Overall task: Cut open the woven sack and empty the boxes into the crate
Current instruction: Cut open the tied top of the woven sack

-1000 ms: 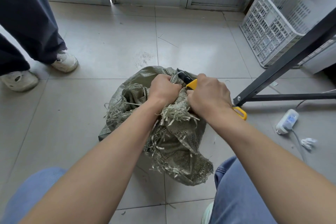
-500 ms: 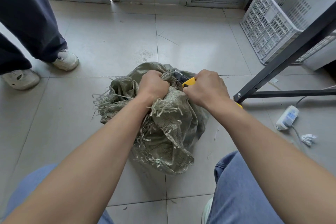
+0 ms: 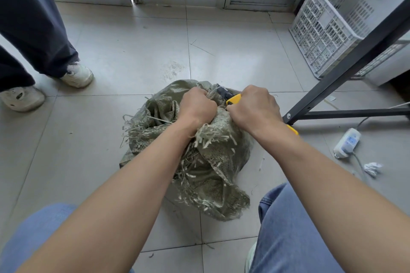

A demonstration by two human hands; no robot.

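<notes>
A grey-green woven sack (image 3: 213,162) with frayed, shredded edges lies crumpled on the tiled floor between my knees. My left hand (image 3: 196,105) is clenched on a bunched fold at the sack's top. Right beside it, my right hand (image 3: 255,108) grips a yellow and black utility knife (image 3: 231,98) whose dark tip points at the bunched fabric. The knife's yellow tail (image 3: 292,130) shows behind my wrist. The white plastic crate (image 3: 328,26) stands at the far right by the wall. No boxes are visible; the sack hides its contents.
A black metal frame leg (image 3: 346,68) slants across the right, with a floor bar. A white power strip (image 3: 346,143) with cable and crumpled paper (image 3: 373,168) lie right. Another person's legs and white shoes (image 3: 77,74) stand at the left. Closed doors lie ahead.
The sack has been pulled and bunched tighter, shifting slightly left. Both hands stay clenched together at its top, the knife still against the fabric.
</notes>
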